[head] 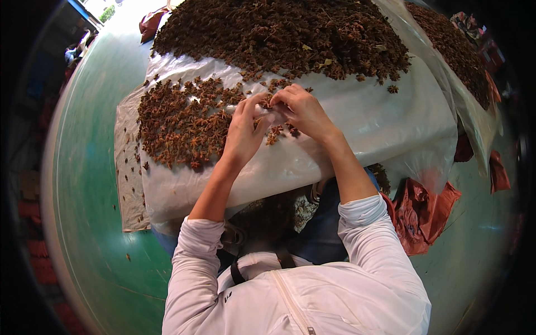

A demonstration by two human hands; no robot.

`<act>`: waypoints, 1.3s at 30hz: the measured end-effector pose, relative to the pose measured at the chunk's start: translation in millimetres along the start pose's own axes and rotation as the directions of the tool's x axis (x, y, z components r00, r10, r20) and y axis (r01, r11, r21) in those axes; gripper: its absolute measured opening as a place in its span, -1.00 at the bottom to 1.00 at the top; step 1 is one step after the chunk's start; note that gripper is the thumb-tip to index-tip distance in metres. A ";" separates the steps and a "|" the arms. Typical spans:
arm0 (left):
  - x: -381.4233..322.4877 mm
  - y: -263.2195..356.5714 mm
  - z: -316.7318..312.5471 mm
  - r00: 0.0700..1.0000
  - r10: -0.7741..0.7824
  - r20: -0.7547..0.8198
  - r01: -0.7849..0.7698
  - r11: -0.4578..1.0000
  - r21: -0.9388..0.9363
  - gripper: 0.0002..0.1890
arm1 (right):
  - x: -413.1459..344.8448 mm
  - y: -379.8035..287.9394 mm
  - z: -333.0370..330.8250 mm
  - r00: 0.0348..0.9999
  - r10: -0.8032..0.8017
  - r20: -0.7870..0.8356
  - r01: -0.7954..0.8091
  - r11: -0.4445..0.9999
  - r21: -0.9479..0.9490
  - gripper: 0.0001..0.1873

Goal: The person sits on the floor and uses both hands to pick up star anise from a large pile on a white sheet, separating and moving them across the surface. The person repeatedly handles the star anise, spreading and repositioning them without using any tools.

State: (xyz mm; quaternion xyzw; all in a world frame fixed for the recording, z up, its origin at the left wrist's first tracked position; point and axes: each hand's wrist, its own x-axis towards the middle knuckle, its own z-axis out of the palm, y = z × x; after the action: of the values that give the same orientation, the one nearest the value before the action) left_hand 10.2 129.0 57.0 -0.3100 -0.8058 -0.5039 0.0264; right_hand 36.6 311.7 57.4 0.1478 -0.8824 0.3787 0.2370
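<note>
My left hand point(246, 127) is over the plastic-covered table, at the right edge of a spread-out layer of star anise point(184, 121). Its fingers are curved, with the thumb apart from them. Close beside it is my right hand point(302, 108), thumb and fingertips drawn together next to a small star anise point(266, 101) between the two hands. Whether either hand grips a pod is too small and blurred to tell. Several loose star anise pods point(273, 136) lie just below the fingers on the white plastic sheet point(377, 121). Beyond them rises a large heap of darker star anise point(276, 33).
Another star anise heap point(452, 46) lies on plastic at the far right. A red plastic bag point(423, 213) is on the green floor point(92, 180) by my right side. At the left, a pale sheet point(130, 167) with scattered pods hangs past the edge. Another red bag point(151, 24) stands at the back left.
</note>
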 end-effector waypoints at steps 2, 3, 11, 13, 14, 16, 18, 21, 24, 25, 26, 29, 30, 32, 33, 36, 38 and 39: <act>10.1 -7.1 3.3 0.998 -0.013 0.054 0.019 0.994 -0.104 -0.78 | 1.2 -6.6 -2.7 0.998 0.055 0.006 -0.055 0.999 -0.003 -0.92; 12.7 -9.5 3.5 0.994 -0.096 0.051 0.103 0.983 -0.154 -0.78 | 0.6 -11.9 -2.0 0.999 0.053 0.007 -0.053 0.999 0.009 -0.91; 3.7 -5.6 -20.8 0.922 -0.348 0.173 0.380 0.717 -0.585 -0.79 | -3.4 -36.9 8.9 0.995 -0.071 -0.075 0.064 0.994 -0.088 -0.83; 0.5 -3.2 -20.7 0.868 -0.381 0.318 0.494 0.596 -0.633 -0.80 | -3.4 -39.6 14.2 0.979 -0.166 -0.119 0.152 0.981 -0.118 -0.81; 0.1 -2.7 -18.1 0.917 -0.336 0.215 0.390 0.642 -0.660 -0.82 | -3.8 -42.7 16.0 0.977 -0.180 -0.114 0.151 0.963 -0.222 -0.78; 4.4 -4.6 -18.7 0.935 -0.331 0.125 0.318 0.630 -0.709 -0.86 | -6.1 -56.7 23.6 0.994 -0.090 -0.064 0.076 0.978 -0.194 -0.77; 11.6 -9.2 -23.1 0.873 -0.487 -0.010 0.340 0.625 -0.703 -0.92 | -12.5 -77.2 28.7 1.000 -0.019 0.012 0.020 0.994 -0.107 -0.79; 36.5 -23.2 -52.6 0.807 -0.488 -0.333 0.151 0.715 -0.683 -0.85 | -28.7 -105.3 30.5 0.771 -0.230 0.593 0.154 0.972 0.176 -0.82; 55.9 -36.7 -59.8 0.933 -0.282 -0.224 0.252 0.955 -0.156 -0.84 | -20.0 -75.1 15.4 0.752 -0.111 0.650 -0.136 0.938 0.317 -0.84; 61.0 -40.0 -55.8 0.939 -0.303 -0.162 0.304 0.953 -0.019 -0.81 | -12.7 -49.8 3.1 0.945 -0.180 0.274 0.125 0.971 0.204 -0.82; 61.6 -41.9 -45.1 0.965 -0.247 -0.094 0.256 0.962 0.098 -0.78 | 1.3 -22.2 1.1 0.948 0.236 0.215 -0.230 0.972 -0.054 -0.77; 65.5 -42.6 -6.2 0.990 -0.062 0.129 0.018 0.947 0.321 -0.76 | 24.9 52.9 -13.5 0.909 0.288 -0.303 -0.417 0.679 -0.604 -0.56; 62.7 -41.9 -1.5 0.979 -0.068 0.190 -0.013 0.920 0.392 -0.75 | 23.4 63.8 -9.7 0.912 0.324 -0.250 -0.407 0.653 -0.638 -0.56; 55.8 -39.6 -1.9 0.962 -0.054 0.268 -0.083 0.875 0.478 -0.69 | 22.0 72.4 -3.9 0.891 0.422 -0.168 -0.413 0.599 -0.686 -0.56; 51.3 -38.6 -8.6 0.944 -0.069 0.322 -0.093 0.881 0.463 -0.69 | 18.1 67.9 -0.1 0.905 0.409 -0.116 -0.386 0.674 -0.629 -0.56; 39.0 -37.2 -37.8 0.908 -0.037 0.417 -0.118 0.933 0.340 -0.68 | 6.5 42.3 1.9 0.920 0.385 0.071 -0.323 0.850 -0.417 -0.58; 40.3 -36.4 -51.2 0.969 -0.096 0.228 0.024 0.954 0.298 -0.75 | 0.9 26.4 -2.8 0.922 0.356 0.151 -0.300 0.906 -0.299 -0.61; 45.1 -35.6 -57.2 0.979 -0.142 0.146 0.097 0.956 0.278 -0.77 | 0.0 20.8 -5.6 0.918 0.347 0.192 -0.298 0.923 -0.243 -0.63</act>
State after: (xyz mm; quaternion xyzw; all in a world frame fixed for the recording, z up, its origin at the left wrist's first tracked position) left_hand -60.3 92.2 72.8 -0.2945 -0.8835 -0.3632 -0.0291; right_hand 29.1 329.7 48.3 0.0171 -0.9509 0.2983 0.0806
